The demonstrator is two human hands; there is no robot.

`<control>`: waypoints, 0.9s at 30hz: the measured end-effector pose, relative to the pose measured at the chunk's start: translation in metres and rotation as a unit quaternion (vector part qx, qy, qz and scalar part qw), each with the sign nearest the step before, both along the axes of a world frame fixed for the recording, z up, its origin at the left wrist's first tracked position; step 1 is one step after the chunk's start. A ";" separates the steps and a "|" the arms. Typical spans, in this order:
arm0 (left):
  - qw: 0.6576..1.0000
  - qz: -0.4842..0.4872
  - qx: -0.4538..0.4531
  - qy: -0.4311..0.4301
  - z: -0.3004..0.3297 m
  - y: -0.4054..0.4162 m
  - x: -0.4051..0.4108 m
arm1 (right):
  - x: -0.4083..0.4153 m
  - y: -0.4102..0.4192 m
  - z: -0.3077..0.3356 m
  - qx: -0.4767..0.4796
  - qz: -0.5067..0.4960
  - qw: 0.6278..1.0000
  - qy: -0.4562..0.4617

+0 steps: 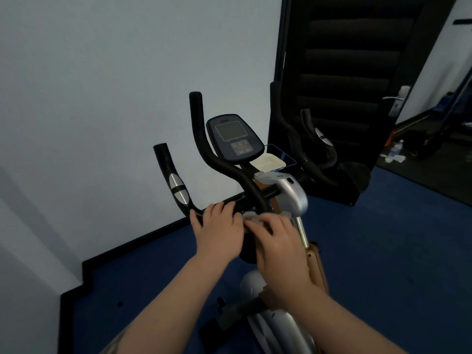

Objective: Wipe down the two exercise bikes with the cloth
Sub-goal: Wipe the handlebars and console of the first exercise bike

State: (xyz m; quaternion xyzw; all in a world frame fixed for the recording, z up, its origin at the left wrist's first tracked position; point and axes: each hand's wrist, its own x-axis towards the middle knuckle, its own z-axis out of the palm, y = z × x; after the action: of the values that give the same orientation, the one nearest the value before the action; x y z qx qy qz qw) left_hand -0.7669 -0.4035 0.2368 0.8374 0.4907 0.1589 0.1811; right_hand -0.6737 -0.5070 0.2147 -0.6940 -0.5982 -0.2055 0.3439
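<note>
Head view puts me over the near exercise bike (278, 195), and I place everything from its console (235, 137). Below the console, at the centre of the black handlebar (219, 159), my left hand (217, 231) curls over the bar, fingers wrapped on its foam-looking grip. Just right of it, my right hand (278, 241) presses a small pale cloth (251, 217) against the bar's junction, fingers bent over the wad; only a crumpled edge of the cloth shows.

I judge the job to be early: the wiping is on this bike's handlebar, and I cannot tell which parts have been cleaned, since no surface shows a visible wet or dusty difference. The console, the silver stem housing (291, 192) and the frame below look yet to do, as does the second bike (314, 146), which stands right of the console and beyond it, against a dark door.

Materials: matte black padded tube, curved upward at both ends, with glossy metal pulse plates (178, 191); a smooth dark plastic console with a grey screen; hard silver plastic; a soft, rumpled cloth.
</note>
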 end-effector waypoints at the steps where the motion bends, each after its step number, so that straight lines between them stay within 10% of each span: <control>1: 1.000 -0.001 0.010 0.002 0.000 -0.001 0.004 | 0.002 0.005 0.007 -0.002 0.000 1.000 -0.001; 27: 0.999 0.013 0.036 -0.024 -0.007 -0.005 0.000 | -0.002 -0.011 0.032 -0.023 -0.029 0.985 0.166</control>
State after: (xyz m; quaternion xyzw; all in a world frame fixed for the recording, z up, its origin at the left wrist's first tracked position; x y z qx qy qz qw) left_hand -0.7664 -0.4089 0.2294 0.8331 0.4909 0.1985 0.1601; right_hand -0.6757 -0.5180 0.2467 -0.7436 -0.5168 -0.0834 0.4160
